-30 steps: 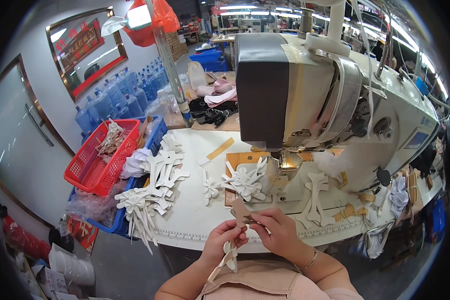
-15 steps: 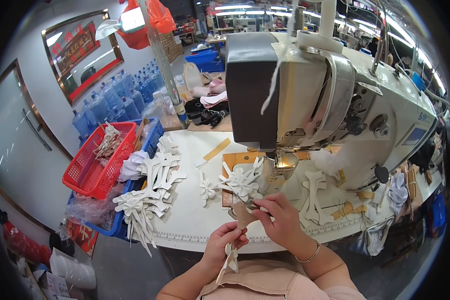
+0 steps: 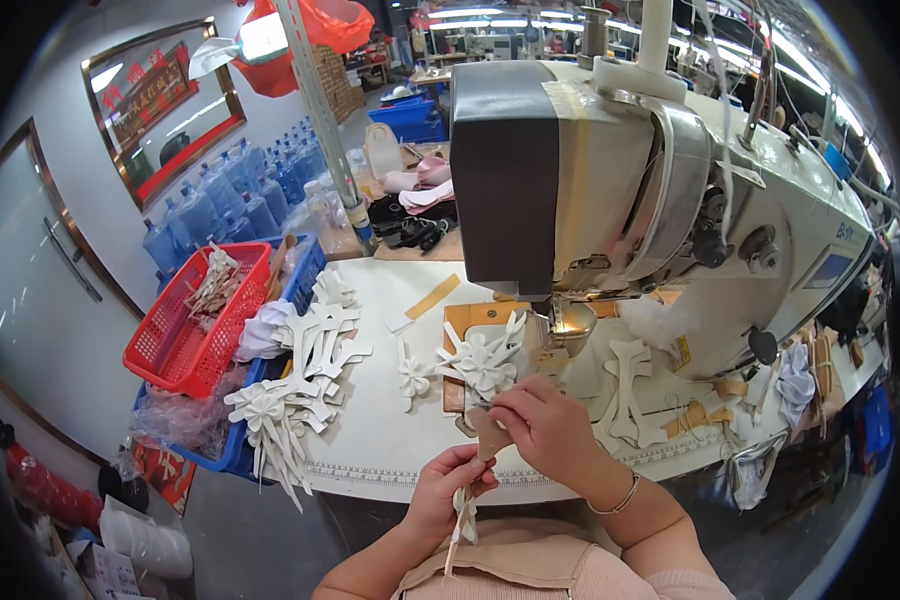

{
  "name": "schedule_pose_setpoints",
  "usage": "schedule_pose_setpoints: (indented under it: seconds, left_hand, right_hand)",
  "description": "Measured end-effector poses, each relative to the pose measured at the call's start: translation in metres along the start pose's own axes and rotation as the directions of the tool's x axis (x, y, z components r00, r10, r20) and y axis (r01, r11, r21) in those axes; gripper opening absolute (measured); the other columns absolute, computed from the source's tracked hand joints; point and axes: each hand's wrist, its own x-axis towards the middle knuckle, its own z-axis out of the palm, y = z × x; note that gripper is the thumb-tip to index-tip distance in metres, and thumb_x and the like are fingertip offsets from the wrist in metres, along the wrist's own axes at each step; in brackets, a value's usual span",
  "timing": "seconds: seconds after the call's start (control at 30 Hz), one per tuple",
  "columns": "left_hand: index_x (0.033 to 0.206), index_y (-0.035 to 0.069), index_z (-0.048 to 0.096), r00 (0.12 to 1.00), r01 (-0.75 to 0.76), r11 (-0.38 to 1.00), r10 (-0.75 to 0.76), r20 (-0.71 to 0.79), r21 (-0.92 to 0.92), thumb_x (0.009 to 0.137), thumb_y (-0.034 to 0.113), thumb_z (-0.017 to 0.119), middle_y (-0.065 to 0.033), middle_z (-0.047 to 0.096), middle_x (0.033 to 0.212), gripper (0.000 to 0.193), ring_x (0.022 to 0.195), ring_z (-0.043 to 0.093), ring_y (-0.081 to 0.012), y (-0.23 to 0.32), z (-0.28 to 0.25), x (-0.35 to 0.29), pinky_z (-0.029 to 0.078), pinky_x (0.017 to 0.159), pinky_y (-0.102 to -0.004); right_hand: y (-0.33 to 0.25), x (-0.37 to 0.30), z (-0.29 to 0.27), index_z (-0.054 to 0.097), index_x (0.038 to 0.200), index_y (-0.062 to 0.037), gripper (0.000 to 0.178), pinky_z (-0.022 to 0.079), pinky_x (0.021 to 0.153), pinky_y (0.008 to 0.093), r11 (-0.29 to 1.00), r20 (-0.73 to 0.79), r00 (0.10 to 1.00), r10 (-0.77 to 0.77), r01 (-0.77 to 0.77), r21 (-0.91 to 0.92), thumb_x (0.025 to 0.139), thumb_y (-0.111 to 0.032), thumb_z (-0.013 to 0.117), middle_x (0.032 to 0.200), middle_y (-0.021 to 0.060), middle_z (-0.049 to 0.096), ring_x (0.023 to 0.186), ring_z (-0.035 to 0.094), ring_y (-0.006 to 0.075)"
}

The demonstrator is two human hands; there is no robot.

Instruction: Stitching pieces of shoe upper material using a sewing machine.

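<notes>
Hands at the near edge of the desk (image 3: pixel 370 440), both closed on one workpiece. The left hand (image 3: pixel 448 492) is curled around a narrow cream strap piece (image 3: pixel 462 520), whose loose tail hangs below the fingers over the person's lap. The right hand (image 3: pixel 545 432) pinches the upper end of the same strap piece between thumb and fingertips, just above the left hand and over the desk's front edge; a thin bracelet (image 3: pixel 610 497) circles its wrist.

Just beyond the right hand, a cluster of white bow-shaped pieces (image 3: pixel 482 358) lies on a tan board (image 3: pixel 470 318) beside the needle area of the sewing machine (image 3: pixel 610 190), with a single small bow (image 3: pixel 413 376) to its left. Flat white cut pieces (image 3: pixel 630 390) lie to the right, under the machine arm.

Toward the desk's left edge, a pile of white strap-and-bow pieces (image 3: pixel 290 390) spreads over the corner. Off that edge stands a red basket (image 3: pixel 185 325) holding more pieces, resting on a blue crate (image 3: pixel 300 280). Farther back on the floor, blue water bottles (image 3: pixel 220 205) stand in rows against the wall.
</notes>
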Motion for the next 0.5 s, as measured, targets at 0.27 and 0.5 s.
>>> schedule_pose_setpoints:
  seconds: [0.27, 0.5]
  left_hand:
    - [0.098, -0.001, 0.063, 0.936, -0.347, 0.912, 0.35, 0.023, 0.221, 0.085, 0.006, 0.057, -0.0034, 0.058, 0.07, 0.015, 0.053, 0.05, -0.0066, 0.088, -0.05, -0.019, 0.04, 0.048, -0.0191]
    - [0.094, 0.005, 0.069, 0.469, -0.231, -0.453, 0.724, 0.506, 0.861, 0.08, 0.003, 0.063, -0.0119, 0.067, 0.088, 0.016, 0.075, 0.063, -0.0255, 0.228, -0.086, -0.011, 0.049, 0.065, -0.0313]
  right_hand:
    - [0.023, -0.013, -0.018, 0.064, 0.088, -0.0038, 0.012, 0.047, 0.054, 0.0302, 0.997, -0.115, 0.991, 0.073, -0.071, 0.018, 0.078, -0.006, 0.068, 0.081, 0.0098, 0.058, 0.064, 0.059, 0.0229]
    - [0.05, -0.042, -0.027, 0.062, 0.09, -0.001, 0.011, 0.044, 0.058, 0.0266, 0.968, -0.1, 0.963, 0.25, -0.244, 0.063, 0.079, 0.0, 0.064, 0.082, 0.0093, 0.056, 0.065, 0.056, 0.0183]
